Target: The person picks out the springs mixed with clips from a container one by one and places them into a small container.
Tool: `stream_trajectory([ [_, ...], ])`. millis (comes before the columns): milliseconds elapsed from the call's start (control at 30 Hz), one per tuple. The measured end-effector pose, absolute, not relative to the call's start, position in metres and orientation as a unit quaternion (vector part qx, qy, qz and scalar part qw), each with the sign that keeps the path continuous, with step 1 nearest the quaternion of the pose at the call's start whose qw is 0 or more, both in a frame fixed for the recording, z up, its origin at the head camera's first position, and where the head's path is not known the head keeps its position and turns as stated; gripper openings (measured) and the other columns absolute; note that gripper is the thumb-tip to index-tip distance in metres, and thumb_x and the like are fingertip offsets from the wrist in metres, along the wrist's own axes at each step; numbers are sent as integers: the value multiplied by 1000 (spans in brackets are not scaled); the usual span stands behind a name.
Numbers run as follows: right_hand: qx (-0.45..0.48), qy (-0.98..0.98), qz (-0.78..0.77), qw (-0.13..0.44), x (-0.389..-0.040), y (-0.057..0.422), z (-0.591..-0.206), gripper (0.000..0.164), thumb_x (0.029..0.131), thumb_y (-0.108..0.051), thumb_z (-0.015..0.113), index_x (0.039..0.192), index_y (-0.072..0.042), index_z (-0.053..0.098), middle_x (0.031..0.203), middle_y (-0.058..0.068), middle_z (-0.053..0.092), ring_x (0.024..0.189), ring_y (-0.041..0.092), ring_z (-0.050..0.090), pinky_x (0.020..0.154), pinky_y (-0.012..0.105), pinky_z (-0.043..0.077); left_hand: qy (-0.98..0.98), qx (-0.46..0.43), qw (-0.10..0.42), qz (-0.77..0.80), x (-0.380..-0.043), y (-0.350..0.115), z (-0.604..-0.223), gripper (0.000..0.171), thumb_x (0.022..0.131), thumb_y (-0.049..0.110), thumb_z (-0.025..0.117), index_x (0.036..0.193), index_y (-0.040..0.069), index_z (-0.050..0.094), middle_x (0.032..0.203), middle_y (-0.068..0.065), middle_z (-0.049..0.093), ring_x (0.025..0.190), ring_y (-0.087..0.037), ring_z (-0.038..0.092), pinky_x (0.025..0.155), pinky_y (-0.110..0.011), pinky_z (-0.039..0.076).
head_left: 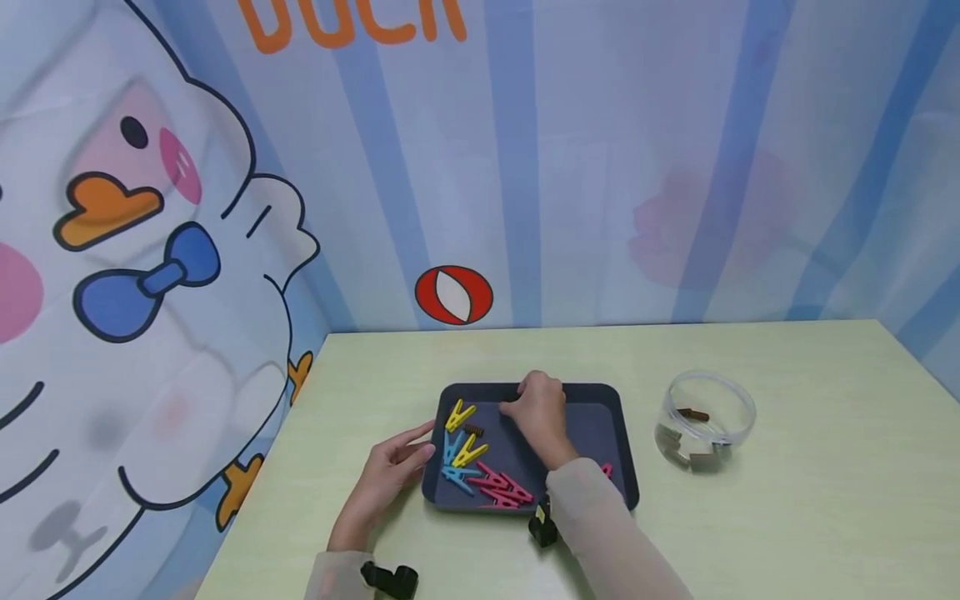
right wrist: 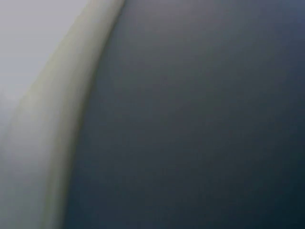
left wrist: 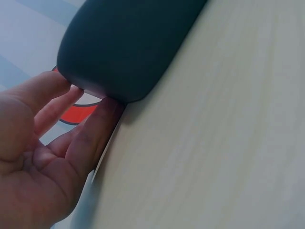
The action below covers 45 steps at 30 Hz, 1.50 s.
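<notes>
A dark grey tray lies on the table before me. My left hand touches the tray's left wall with extended fingers; the left wrist view shows fingertips against the tray's rounded edge. Over the tray's far middle is my right hand, fingers bent downward; what its fingertips hold, if anything, is hidden. Along the tray's left side are yellow clothespins, blue clothespins and a small brown piece. Several pink clothespins lie nearer the front. The right wrist view is blurred and shows only a dark surface and a pale strip.
To the tray's right stands a clear round container with a brown piece in it. Another pink clothespin shows partly beside the right sleeve. A printed duck curtain hangs behind the pale table.
</notes>
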State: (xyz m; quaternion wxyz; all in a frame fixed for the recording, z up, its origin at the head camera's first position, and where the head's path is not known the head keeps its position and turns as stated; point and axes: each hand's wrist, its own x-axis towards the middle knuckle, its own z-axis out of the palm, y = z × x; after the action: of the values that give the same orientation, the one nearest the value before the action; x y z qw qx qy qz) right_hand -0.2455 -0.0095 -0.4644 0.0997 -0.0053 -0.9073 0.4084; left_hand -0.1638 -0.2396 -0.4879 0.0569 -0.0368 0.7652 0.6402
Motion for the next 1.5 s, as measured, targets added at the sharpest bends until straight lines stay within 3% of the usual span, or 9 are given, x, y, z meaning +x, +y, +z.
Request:
stream_trajectory([
  [367,-19,-902,428,55,-248,-5,-464,31,69,-17,93,80,-3,67,75,5,63,70,22,61,68,41,55,762,-45,55,644,-164,-238,-490,44,98,15,66,141,11,59,129,-21,63,116,-31,63,92,-45,54],
  [700,-12,-875,484,28,-244,-1,-459,29,69,-15,92,82,-1,70,70,4,66,61,18,62,62,38,56,759,-54,54,647,-162,-238,-488,43,98,13,65,140,10,60,128,-21,64,116,-32,63,91,-45,55],
  [1000,1,-855,518,24,-241,3,-452,28,69,-15,93,83,-2,72,74,4,69,66,18,64,63,37,56,761,-53,57,644,-164,-239,-487,43,98,15,66,140,12,60,128,-20,64,116,-31,63,92,-44,54],
  [1500,-12,-792,610,-26,-234,14,-445,28,72,-15,91,89,-2,73,81,5,70,75,20,65,78,42,55,755,-49,60,651,-163,-238,-487,44,98,15,66,141,11,59,130,-21,63,117,-32,63,92,-44,54],
])
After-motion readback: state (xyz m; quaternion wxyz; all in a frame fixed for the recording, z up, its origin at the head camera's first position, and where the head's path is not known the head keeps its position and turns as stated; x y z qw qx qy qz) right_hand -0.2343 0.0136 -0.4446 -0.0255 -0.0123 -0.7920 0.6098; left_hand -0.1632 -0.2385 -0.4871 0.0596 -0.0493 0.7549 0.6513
